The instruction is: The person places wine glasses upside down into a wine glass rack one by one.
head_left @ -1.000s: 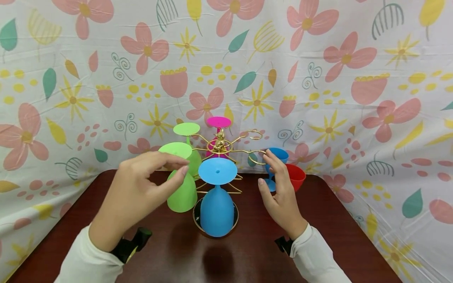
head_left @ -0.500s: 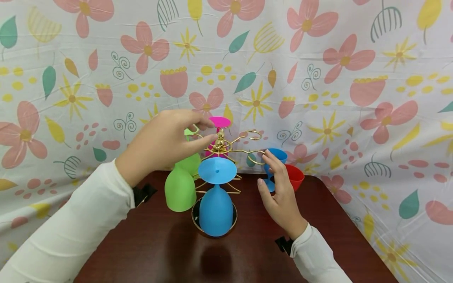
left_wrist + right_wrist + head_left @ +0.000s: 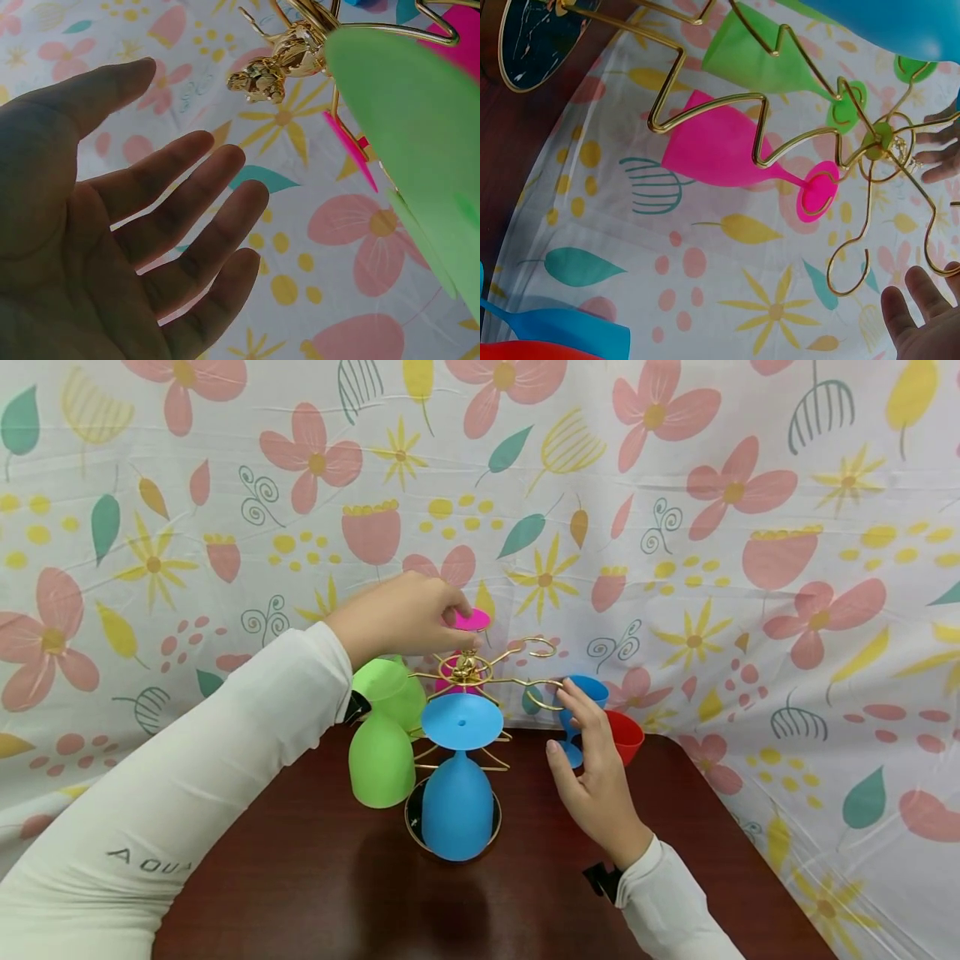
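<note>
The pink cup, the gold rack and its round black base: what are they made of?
Pink cup: probably plastic, smooth and fairly dull; its colour looks even.
Gold rack: looks like shiny metal wire; bright highlights run along its thin, bent rods.
Black base: maybe smooth stone, or just a marble-like pattern; pale streaks cross the black.

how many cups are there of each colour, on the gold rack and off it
Green plastic-looking stemmed goblets: 2 (both hanging upside down)
Blue plastic-looking stemmed goblets: 2 (1 hanging upside down, 1 standing upright)
Bright pink plastic-looking stemmed goblet: 1 (hanging upside down)
Red round plastic-looking cup: 1 (lower part hidden)
Total: 6
</note>
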`<state>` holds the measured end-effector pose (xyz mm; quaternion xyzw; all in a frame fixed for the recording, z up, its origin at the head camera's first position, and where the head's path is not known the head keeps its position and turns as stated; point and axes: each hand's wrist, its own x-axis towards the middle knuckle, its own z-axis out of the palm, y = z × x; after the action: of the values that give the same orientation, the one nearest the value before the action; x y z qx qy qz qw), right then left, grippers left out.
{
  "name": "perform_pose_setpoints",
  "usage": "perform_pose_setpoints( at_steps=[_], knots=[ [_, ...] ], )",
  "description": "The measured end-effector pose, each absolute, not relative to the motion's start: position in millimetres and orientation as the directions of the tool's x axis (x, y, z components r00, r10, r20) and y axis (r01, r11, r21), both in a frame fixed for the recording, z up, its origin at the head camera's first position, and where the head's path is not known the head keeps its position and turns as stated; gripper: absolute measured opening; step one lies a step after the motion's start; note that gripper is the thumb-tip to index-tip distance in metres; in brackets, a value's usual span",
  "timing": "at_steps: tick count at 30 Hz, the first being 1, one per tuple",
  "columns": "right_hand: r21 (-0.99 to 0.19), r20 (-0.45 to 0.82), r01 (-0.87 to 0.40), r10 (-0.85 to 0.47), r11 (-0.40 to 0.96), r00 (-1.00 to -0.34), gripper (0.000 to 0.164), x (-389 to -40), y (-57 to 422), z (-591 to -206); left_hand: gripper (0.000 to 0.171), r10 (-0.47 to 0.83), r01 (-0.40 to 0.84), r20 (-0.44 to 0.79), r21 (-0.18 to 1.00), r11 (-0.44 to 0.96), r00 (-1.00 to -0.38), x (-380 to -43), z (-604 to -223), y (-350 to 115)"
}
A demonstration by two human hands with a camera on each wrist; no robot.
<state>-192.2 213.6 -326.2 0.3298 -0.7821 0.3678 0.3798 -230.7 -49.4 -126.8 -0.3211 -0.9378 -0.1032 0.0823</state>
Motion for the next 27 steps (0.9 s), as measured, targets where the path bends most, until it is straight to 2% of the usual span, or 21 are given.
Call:
perform_pose_setpoints(
  at_steps=[3,8,16,22,24,27],
  knots=[
    [-0.328,0.835,-0.796,-0.237,0.509,-0.496,0.064,-192.0,213.3,-326.6,0.046,0.585,0.605,0.165,0.131,0.785,-0.794,-236.8,-126.7,-45.8],
    [-0.335,0.832,-0.792,-0.235,0.510,-0.503,0.064,-191.6,212.8,-327.4,0.031,0.585,0.592,0.093,0.124,0.796,-0.806,-243.2,-127.8,-39.1],
    [-0.325,0.834,-0.795,-0.240,0.513,-0.496,0.065,-192.6,212.4,-326.3,0.022,0.555,0.562,0.088,0.122,0.818,-0.827,-245.1,-127.8,-33.0],
    [-0.310,0.863,-0.824,-0.224,0.474,-0.453,0.045,-195.7,214.8,-315.3,0.021,0.512,0.519,0.084,0.105,0.849,-0.855,-243.7,-126.0,-29.2],
    [-0.348,0.862,-0.817,-0.187,0.460,-0.472,0.041,-199.7,216.6,-308.7,0.022,0.499,0.505,0.078,0.105,0.857,-0.863,-242.6,-125.3,-28.0],
    [-0.480,0.808,-0.753,-0.108,0.451,-0.580,0.041,-213.1,222.4,-297.6,0.021,0.487,0.492,0.069,0.106,0.864,-0.871,-241.2,-124.3,-26.5]
  ],
)
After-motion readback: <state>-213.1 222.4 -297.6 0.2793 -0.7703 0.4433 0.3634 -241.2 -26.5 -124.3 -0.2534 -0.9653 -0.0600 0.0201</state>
